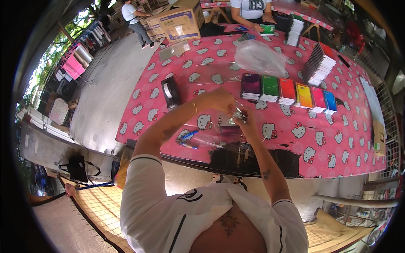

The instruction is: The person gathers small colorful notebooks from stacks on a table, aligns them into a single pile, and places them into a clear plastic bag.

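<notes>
Clear plastic (239,112) this thin could tear or crease if the two hands pull unevenly, and a careless tug might also drag the purple notebook (230,130) askew. With thumb and fingers brought together, the right hand (247,121) seems to pinch the film, while the left hand (223,100) is turned so that its fingertips, and any hold they have, cannot be told. On the pink tablecloth (172,157), the notebook lies just beside that pinch, nearer the person's body; whether film encloses it is unclear.
</notes>
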### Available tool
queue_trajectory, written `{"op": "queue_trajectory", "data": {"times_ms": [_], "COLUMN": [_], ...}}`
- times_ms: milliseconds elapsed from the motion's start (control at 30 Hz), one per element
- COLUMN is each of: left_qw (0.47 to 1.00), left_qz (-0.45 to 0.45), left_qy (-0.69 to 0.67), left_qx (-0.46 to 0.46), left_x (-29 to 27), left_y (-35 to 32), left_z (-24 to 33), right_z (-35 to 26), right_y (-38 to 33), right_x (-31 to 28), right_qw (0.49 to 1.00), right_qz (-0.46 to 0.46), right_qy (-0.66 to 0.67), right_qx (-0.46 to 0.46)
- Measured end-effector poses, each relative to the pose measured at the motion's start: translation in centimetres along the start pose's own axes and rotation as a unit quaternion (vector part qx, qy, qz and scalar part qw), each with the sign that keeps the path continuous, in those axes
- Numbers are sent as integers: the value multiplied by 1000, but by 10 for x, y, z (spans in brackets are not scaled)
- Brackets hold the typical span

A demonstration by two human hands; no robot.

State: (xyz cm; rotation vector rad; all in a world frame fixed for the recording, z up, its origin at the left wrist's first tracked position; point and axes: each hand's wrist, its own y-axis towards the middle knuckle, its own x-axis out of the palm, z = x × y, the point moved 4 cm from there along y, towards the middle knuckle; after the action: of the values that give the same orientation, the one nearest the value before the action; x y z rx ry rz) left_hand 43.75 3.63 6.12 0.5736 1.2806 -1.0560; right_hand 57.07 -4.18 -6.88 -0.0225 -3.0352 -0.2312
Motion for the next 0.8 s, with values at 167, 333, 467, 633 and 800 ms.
{"op": "queue_trajectory", "data": {"times_ms": [167, 333, 467, 633, 800], "left_qw": [939, 838, 902, 951, 876], "left_qz": [-63, 223, 413, 263, 317], "left_qy": [-321, -472, 47, 36, -237], "left_qx": [-111, -161, -114, -157, -277], "left_x": [63, 96, 51, 53, 42], "left_y": [10, -12, -39, -40, -46], "left_z": [-64, -66, 53, 59, 59], "right_z": [-2, 19, 44, -9, 45], "right_y": [-2, -29, -92, -119, -69], "right_x": [0, -16, -16, 31, -17], "right_qw": [999, 977, 952, 813, 965], "right_qz": [2, 94, -70, -215, -171], "right_qy": [34, 163, -298, -453, 77], "right_qx": [15, 101, -18, -297, 186]}}
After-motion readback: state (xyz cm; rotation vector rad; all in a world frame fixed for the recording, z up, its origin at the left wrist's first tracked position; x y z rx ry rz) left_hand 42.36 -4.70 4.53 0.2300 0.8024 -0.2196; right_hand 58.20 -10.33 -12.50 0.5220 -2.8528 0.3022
